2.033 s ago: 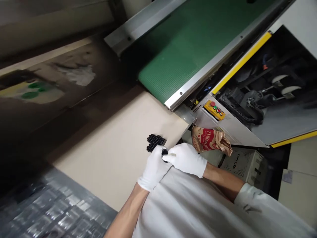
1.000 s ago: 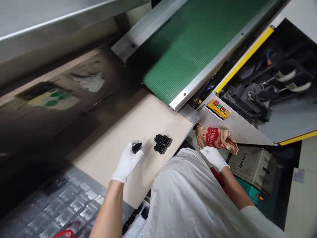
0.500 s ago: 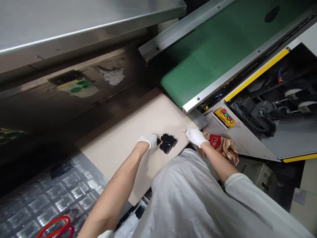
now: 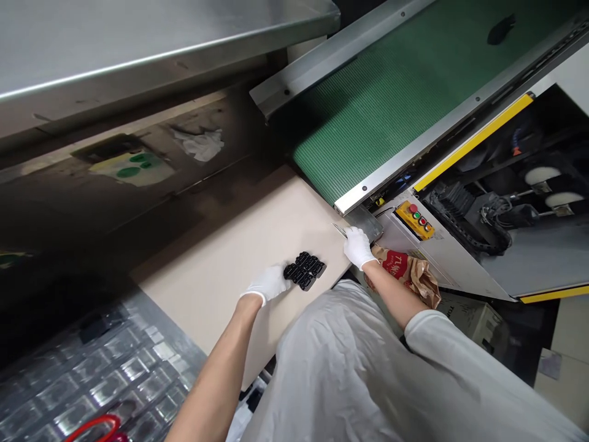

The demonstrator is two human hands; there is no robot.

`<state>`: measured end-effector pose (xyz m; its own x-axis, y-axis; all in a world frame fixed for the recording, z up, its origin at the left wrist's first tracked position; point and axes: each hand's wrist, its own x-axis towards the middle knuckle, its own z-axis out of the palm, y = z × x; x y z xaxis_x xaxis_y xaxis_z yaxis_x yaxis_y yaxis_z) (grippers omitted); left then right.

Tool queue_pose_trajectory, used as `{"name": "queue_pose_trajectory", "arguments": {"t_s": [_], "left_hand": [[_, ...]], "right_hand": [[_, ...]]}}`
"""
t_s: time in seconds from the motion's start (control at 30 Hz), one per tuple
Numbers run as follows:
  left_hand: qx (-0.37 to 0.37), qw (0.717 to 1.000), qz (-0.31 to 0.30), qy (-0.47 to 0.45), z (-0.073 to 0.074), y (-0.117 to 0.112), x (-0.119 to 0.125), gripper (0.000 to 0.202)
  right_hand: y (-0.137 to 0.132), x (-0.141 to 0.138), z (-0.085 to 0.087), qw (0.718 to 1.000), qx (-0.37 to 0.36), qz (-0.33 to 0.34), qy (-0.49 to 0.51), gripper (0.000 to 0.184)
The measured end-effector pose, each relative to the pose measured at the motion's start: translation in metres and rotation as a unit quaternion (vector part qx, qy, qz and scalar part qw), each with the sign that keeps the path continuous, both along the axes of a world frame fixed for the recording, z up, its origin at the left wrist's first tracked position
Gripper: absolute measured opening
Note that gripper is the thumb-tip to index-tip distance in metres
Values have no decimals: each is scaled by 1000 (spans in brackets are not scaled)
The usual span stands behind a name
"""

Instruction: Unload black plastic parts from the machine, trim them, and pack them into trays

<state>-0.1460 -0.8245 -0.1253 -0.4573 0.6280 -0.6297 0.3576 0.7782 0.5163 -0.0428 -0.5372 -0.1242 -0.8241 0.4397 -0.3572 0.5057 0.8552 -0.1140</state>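
Black plastic pieces [image 4: 304, 270] now lie in one tight cluster on the beige surface [image 4: 230, 294], and the single piece that sat apart at the cluster's left end a moment earlier no longer shows separately. Our left hand [image 4: 269, 284], in a white glove, has moved nearer and lies at the cluster's left end, touching it or just beside it, with nothing visible in its grip. Our right hand [image 4: 358, 247], also gloved, stays well apart to the right, at the surface's far corner, pinching a slim metal tool [image 4: 339, 230] whose tip points left and away from the cluster. The cluster sits between the hands, closer to the left one. Its glossy pieces are ridged and notched, packed side by side in an uneven clump, though their exact shape is hard to make out. Beyond them runs a green ribbed conveyor belt [image 4: 391, 116] with a steel edge, and a crumpled brown-and-red paper bag [image 4: 407, 273] lies just past the right hand.
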Motion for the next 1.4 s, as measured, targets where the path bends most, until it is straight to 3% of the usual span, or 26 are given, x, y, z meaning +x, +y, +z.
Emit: {"name": "queue_pose_trajectory", "arguments": {"t_s": [0.23,0.4,0.53,0.63,0.7,0.93,1.27,1.4], "left_hand": [[23,997,79,3,-13,-11,19,49],[46,986,155,43,-10,-16,43,88],[76,973,202,82,-5,-5,71,110],[86,964,231,101,-6,9,83,102],[86,959,248,110,-7,18,85,94],[88,955,256,121,-10,30,70,86],[68,955,257,134,-9,22,46,76],[96,957,236,137,2,23,43,72]], "right_hand": [[5,41,-11,1000,13,-11,-6,35],[12,26,-7,1000,-1,12,3,36],[-15,18,1,992,-65,106,9,55],[-44,17,-2,975,-124,183,-8,83],[-58,14,-7,970,-139,198,-19,89],[-68,-13,-18,970,-149,190,-28,73],[-74,-31,-7,968,-184,169,-22,61],[-80,-17,2,970,-196,141,-12,69]]}}
